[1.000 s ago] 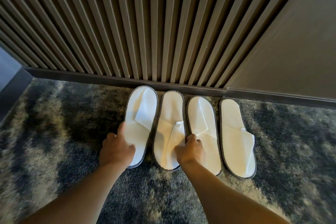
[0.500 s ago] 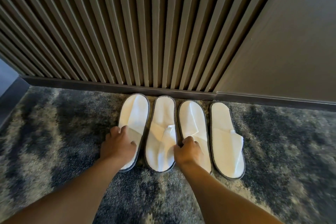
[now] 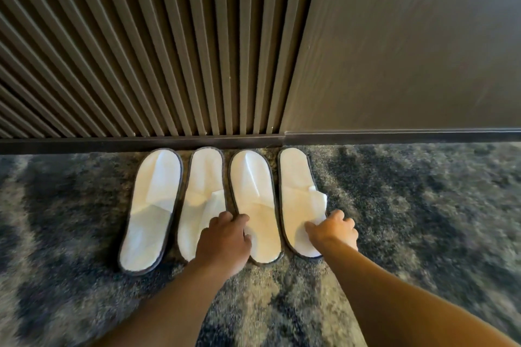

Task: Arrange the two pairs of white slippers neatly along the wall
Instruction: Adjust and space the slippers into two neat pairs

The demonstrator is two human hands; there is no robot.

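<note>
The head view is filled at the top by the slatted wall panel (image 3: 146, 45), with a plain dark panel (image 3: 408, 42) beside it and a dark skirting board (image 3: 141, 141) along the foot of both; that skirting board is taken here as the landmark. Below it a mottled grey carpet (image 3: 423, 205) is spread. Four white slippers are laid side by side, one end of each close to the skirting board: the leftmost slipper (image 3: 152, 205), the second slipper (image 3: 201, 191), the third slipper (image 3: 253, 186) and the rightmost slipper (image 3: 297, 191). The leftmost is angled, its near end swung outward and farthest from the skirting board.

The left hand (image 3: 224, 239) is rested, fingers curled, across the near halves of the second and third slippers; whether anything is pinched cannot be told. The right hand (image 3: 334, 229) is closed on the loose strap edge of the rightmost slipper.

The aligning step appears nearly finished. It would be done best by sliding soles flat, gaps being evened, and the leftmost being squared to the skirting board.
</note>
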